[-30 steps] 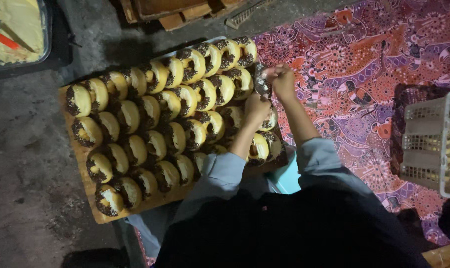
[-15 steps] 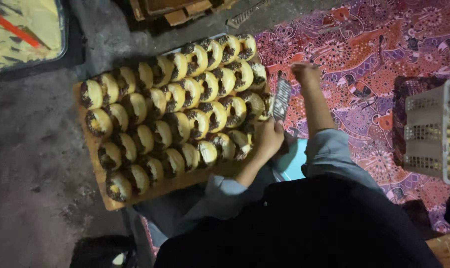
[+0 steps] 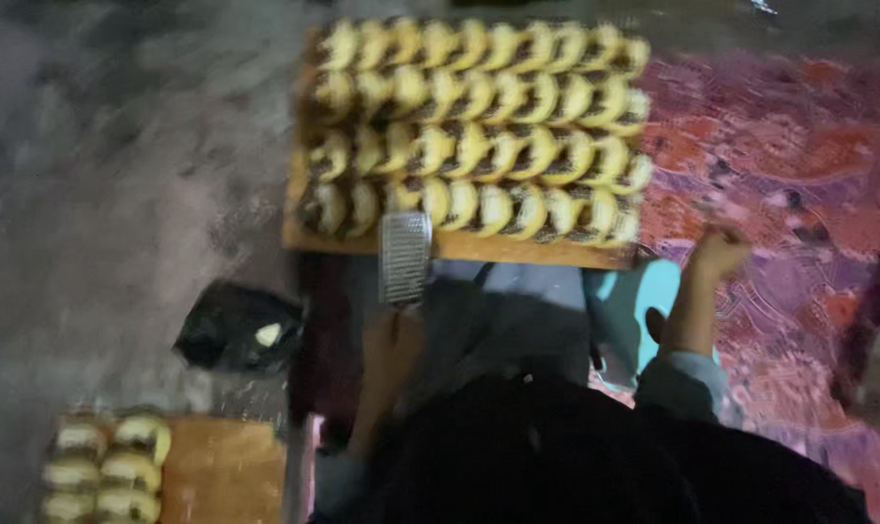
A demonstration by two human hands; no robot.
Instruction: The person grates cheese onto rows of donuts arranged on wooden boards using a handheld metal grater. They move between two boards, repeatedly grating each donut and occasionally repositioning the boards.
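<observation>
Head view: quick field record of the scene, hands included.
left hand: grips handle of a flat metal grater, blade toward the board
right hand: raised, closed, looks empty; blurred
wooden board: rows of yellow folded pastries with dark filling
second board: lower left, a few similar pastries at its left end
black bag: on grey floor
patterned cloth: right side
image: motion-blurred

Two wooden boards (image 3: 459, 247) were in view: the far one carried four rows of folded yellow cakes (image 3: 479, 146), the blur stopping an exact count. The near board (image 3: 221, 471) held about six more cakes. There was one metal grater (image 3: 404, 257), one black bag (image 3: 236, 325), and two hands showed.
</observation>
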